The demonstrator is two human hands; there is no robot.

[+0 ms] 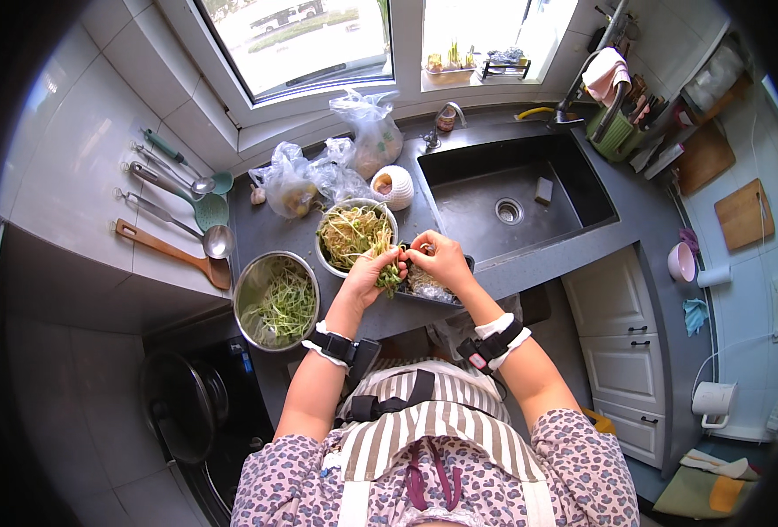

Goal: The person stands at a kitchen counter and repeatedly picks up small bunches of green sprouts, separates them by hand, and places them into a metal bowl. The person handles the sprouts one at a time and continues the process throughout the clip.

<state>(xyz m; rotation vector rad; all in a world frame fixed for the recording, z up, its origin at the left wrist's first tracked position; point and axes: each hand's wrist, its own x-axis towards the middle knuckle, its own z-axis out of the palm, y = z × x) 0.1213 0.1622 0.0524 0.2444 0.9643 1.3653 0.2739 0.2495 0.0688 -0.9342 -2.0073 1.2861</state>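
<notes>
My left hand (370, 273) is closed around a bunch of green-leaved sprouts (389, 277). Close beside it, my right hand (440, 260) pinches at the roots or stem ends, fingertips together; exactly what lies between them is too small to tell. Behind my left hand stands a metal bowl (323, 253) heaped with yellowish sprouts (354, 230). Under my right hand a dark tray (469, 265) holds root scraps and crumpled clear plastic (426, 287). A larger steel pot (244, 316) at the left contains loose green sprouts (286, 304).
Plastic bags (290, 181) and a white netted container (393, 187) stand behind the bowl. A dark sink (474, 191) with a faucet (436, 125) lies to the right. Ladles and a wooden spatula (165, 250) hang at the left wall, above a lidded black pan (181, 405).
</notes>
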